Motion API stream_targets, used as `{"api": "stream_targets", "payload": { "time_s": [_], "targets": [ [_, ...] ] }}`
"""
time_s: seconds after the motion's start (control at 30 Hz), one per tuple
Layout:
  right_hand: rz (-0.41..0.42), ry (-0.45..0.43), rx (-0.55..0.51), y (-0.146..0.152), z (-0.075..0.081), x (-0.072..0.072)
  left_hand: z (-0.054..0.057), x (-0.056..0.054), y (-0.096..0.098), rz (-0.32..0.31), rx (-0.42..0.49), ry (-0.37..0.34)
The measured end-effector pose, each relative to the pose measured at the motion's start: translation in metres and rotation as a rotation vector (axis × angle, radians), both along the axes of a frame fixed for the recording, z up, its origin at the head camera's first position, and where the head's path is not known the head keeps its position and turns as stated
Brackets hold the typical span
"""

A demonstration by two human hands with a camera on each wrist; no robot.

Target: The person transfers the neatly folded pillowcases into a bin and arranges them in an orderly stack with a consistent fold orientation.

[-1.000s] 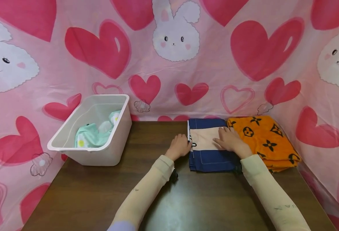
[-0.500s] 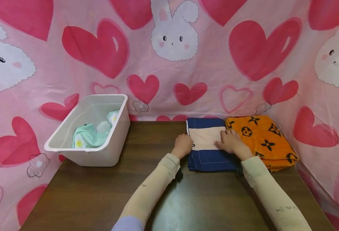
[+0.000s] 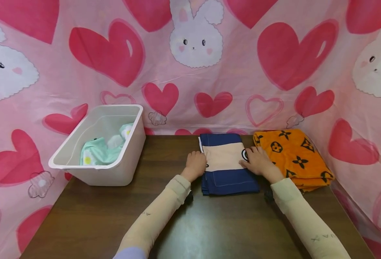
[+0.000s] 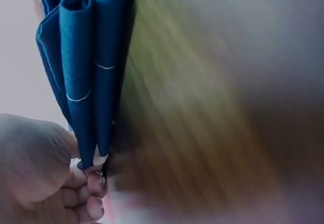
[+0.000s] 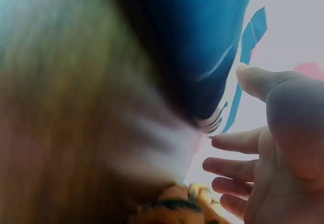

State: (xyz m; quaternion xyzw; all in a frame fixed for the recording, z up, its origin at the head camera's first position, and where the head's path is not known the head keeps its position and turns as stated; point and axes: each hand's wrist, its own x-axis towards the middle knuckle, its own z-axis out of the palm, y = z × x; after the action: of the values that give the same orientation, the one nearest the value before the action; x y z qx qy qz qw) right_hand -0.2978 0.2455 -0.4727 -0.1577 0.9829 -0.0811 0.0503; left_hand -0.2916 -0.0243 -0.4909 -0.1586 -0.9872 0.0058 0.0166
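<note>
In the head view, a folded navy and cream cloth lies on the brown table. My left hand grips its left edge; the left wrist view shows the layered navy folds with curled fingers at their end. At the opposite edge, my right hand has its thumb over the cloth, beside a round black-and-white mark. The right wrist view shows that hand's fingers straight and spread, with the thumb apart, right at the cloth's edge.
An orange towel with black motifs lies folded to the right, under and behind the right hand's side. A white plastic bin holding a mint-green cloth stands at the left. Pink printed fabric walls the table's back and sides.
My left hand has taken the navy and cream cloth's left edge and drawn it left. A gap has opened beside the orange towel, and the round mark shows. My right hand stays nearly in place.
</note>
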Motion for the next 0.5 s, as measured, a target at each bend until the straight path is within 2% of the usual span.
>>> {"api": "stream_targets", "payload": {
  "time_s": [0.27,0.5],
  "targets": [
    [-0.004,0.063,-0.023,-0.015,-0.008,-0.001,0.003,0.003,-0.022,0.014,0.057,-0.022],
    [-0.073,0.026,-0.003,-0.021,-0.009,-0.012,0.002,-0.002,-0.028,-0.013,0.076,-0.053]
  ]
}}
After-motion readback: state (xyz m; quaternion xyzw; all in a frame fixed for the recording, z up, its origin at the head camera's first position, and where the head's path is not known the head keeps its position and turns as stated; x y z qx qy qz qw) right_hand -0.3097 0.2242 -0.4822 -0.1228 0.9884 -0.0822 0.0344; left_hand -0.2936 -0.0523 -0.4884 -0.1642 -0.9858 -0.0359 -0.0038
